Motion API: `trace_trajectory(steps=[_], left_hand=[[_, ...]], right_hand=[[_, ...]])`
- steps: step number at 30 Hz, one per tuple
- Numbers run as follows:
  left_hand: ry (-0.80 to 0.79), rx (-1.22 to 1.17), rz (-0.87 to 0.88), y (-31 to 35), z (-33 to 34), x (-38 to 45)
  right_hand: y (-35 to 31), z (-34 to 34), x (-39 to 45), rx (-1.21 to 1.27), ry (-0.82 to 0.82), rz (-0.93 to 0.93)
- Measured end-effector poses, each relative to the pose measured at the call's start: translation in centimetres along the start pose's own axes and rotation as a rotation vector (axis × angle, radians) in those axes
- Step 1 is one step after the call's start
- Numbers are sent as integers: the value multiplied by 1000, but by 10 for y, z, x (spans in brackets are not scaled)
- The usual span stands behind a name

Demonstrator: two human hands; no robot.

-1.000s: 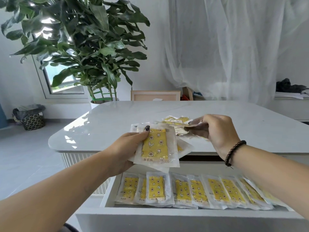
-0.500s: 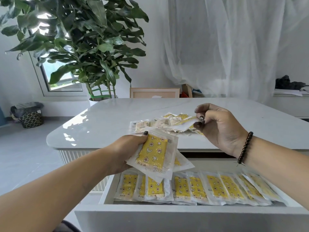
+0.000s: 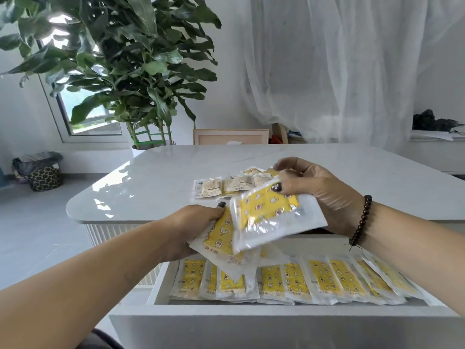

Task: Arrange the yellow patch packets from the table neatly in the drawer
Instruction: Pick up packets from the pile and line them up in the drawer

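Note:
My left hand (image 3: 193, 227) grips a small stack of yellow patch packets (image 3: 221, 240) above the open drawer (image 3: 276, 321). My right hand (image 3: 324, 197) pinches a single yellow packet (image 3: 271, 215) with thumb on top, holding it tilted over the left hand's stack so the two overlap. A row of several yellow packets (image 3: 322, 280) lies side by side in the drawer, partly hidden at the left by the held stack. A loose pile of packets (image 3: 226, 185), most turned white side up, lies on the white table (image 3: 151, 187) behind my hands.
A large potted plant (image 3: 125, 71) stands behind the table's far left corner. A framed board (image 3: 230, 137) leans past the table's far edge. White curtains hang at the back right. A patterned basket (image 3: 42, 177) sits on the floor at left.
My right hand picked one packet off the table pile and brought it down and left onto the stack in my left hand. My left hand has tilted its stack.

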State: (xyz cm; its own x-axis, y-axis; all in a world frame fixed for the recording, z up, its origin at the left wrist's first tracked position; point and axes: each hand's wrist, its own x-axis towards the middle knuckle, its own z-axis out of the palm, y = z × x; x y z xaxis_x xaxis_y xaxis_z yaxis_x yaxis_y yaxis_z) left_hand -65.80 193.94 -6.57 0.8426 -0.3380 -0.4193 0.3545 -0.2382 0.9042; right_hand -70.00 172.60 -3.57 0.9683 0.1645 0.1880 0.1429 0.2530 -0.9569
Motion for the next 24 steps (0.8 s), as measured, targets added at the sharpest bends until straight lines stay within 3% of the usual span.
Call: trace_trajectory(steps=[4, 11, 16, 24], left_hand=[[-139, -2, 32, -1, 0, -2], [-333, 260, 129, -1, 0, -8], [-339, 434, 183, -3, 3, -9], [-263, 586, 212, -3, 5, -11]], right_hand=[[7, -2, -1, -231, -143, 70], [17, 4, 1, -643, -36, -12], [25, 11, -1, -828, 4, 24], [34, 12, 1, -808, 24, 131]])
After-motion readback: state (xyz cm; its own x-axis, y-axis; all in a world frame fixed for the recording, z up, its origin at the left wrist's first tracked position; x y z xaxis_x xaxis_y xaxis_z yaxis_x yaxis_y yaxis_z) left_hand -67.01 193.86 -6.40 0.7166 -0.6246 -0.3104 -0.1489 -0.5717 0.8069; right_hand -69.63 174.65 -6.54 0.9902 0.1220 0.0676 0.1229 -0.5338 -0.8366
